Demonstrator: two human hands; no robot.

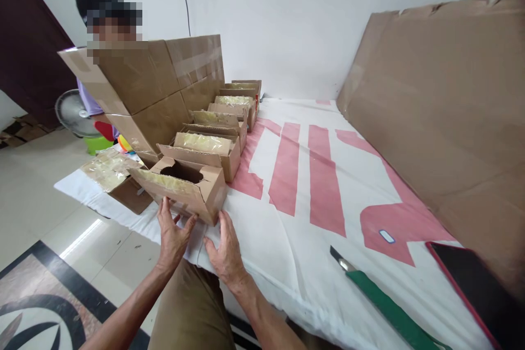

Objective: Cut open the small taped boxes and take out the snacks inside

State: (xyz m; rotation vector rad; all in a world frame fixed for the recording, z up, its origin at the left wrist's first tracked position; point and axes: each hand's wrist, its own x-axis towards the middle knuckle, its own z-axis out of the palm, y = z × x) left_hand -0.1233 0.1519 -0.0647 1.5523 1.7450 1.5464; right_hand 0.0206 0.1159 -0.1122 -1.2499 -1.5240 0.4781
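A small open cardboard box [186,188] stands at the near end of a row of similar boxes [223,120] on a table covered with a white and red sheet [311,186]. Each box holds a yellowish plastic-wrapped pack. My left hand [172,235] lies against the near side of the closest box with its fingers spread. My right hand [225,249] rests flat on the sheet just in front of the box's right corner, fingers stretched out toward it. Neither hand grips anything.
A large taped carton [156,87] lies tilted behind the row, with a person [96,54] beyond it. A green-handled utility knife [381,301] and a dark phone [476,284] lie at the near right. A cardboard sheet [443,115] leans on the right. A fan [74,115] stands on the floor.
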